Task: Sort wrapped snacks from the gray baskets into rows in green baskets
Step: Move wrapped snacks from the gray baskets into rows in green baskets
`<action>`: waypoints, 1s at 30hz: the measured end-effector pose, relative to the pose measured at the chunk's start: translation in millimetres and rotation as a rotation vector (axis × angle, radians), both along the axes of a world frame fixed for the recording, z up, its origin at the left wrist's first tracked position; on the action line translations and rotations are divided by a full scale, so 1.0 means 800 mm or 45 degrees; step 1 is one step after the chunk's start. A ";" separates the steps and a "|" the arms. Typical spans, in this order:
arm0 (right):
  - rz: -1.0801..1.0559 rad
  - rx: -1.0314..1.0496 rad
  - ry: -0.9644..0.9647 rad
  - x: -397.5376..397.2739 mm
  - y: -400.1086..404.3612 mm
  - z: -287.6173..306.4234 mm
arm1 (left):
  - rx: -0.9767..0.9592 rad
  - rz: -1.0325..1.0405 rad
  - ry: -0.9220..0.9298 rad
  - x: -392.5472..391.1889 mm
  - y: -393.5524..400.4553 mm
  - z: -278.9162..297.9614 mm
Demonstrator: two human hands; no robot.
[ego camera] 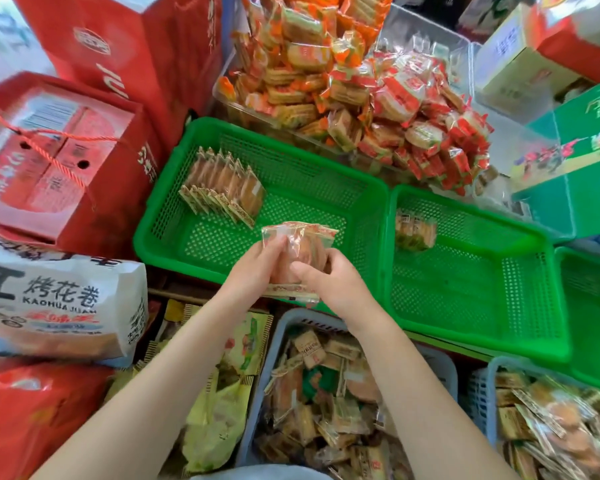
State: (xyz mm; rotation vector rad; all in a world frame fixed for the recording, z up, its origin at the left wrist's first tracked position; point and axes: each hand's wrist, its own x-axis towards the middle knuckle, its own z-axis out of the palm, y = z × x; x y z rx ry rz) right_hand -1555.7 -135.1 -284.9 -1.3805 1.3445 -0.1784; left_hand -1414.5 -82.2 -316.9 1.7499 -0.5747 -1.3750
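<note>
Held snacks: a small stack of clear-wrapped round snacks (297, 258) is held at frame centre, above the near rim of the left green basket (222, 161).
Left hand: the left hand (253, 268) is curled round the stack's left side, fingertips pinching the upper wrapper.
Right hand: the right hand (329, 282) is closed on the stack's right side, thumb pressed against the front packet.
Started row: a row of matching packets (222, 188) is seen standing on edge in the upper-left part of that basket, leaning toward its left wall.
Second green basket: a short clump of packets (414, 230) is seen against the left wall of the right green basket (482, 306).
Gray baskets: two gray baskets, one at lower centre (444, 372) and one at lower right (492, 375), are shown filled with mixed loose snacks.
Surroundings: red gift boxes (59, 150) are stacked at the left; orange-wrapped biscuits (326, 64) are heaped at the top.
Risk: the slick wrappers could slide apart if grip is eased unevenly, scattering the stack; the leaning row could be toppled if the new packets are pushed in against it.
Sorting risk: a mismatched packet could be carried along unnoticed, since inner packets are hidden by the fingers.
</note>
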 end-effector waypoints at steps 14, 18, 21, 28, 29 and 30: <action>-0.085 -0.160 0.298 0.160 -0.143 -0.143 | 0.216 -0.479 -1.540 0.076 0.028 -0.101; -0.029 -0.144 0.344 0.171 -0.145 -0.169 | 0.249 -0.515 -1.537 0.076 0.028 -0.103; -0.011 -0.161 0.384 0.172 -0.152 -0.178 | 0.240 -0.502 -1.549 0.076 0.028 -0.104; 0.184 -0.140 0.215 0.120 -0.107 -0.104 | 0.243 -0.499 -1.565 0.075 0.029 -0.105; 0.172 -0.186 0.132 0.102 -0.092 -0.087 | 0.249 -0.509 -1.558 0.075 0.029 -0.104; 0.138 -0.224 0.021 0.081 -0.075 -0.069 | 0.257 -0.518 -1.541 0.075 0.029 -0.102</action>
